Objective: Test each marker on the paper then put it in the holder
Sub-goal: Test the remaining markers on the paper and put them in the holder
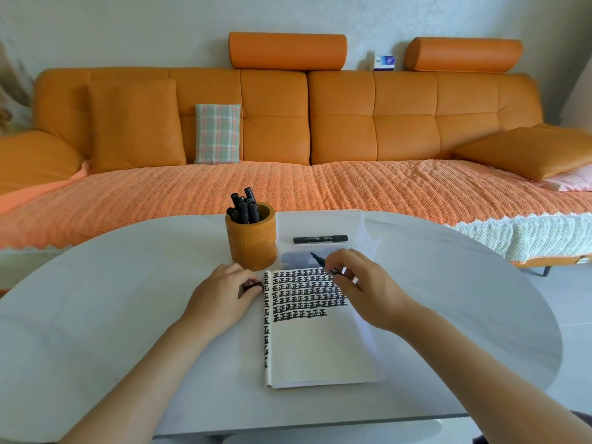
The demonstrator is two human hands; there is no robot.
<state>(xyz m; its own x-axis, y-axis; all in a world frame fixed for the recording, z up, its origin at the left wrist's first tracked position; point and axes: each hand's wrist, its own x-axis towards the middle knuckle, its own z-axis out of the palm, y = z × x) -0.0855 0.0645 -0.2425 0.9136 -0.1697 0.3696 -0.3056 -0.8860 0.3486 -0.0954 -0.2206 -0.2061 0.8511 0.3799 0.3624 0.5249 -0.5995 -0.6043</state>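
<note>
Marker point(317, 258) count: one uncapped in the right hand point(365, 286), one capped marker in the tray point(320, 239), and a bunch of markers point(245, 208) in the holder point(251, 245). I read about six in the bunch, but they overlapped, so the exact number was unclear.

Containers: two.
- The holder was an orange round cup on the desk point(128, 299), just behind the left hand point(221, 293). It held the black capped markers standing upright and leaning.
- The tray point(320, 216) was clear plastic, just right of the holder and behind the paper point(320, 354). The single capped marker lay flat across it.

The held marker had a black body and a dark tip, and the bare tip pointed up and to the left. It sat over the top edge of the paper, in front of the tray. I could not tell whether the tip touched anything.

The right hand's fingers curled and pinched the marker barrel. The left hand rested on the desk at the paper's left edge, fingers curled, pinching a small black cap point(253, 286).

The paper was a white pad lying flat between the hands. Its upper half was filled with rows of black test marks point(304, 290), and one column of marks ran down the left margin.

Behind the desk stood one orange sofa point(352, 123) with one plaid cushion point(217, 133).
</note>
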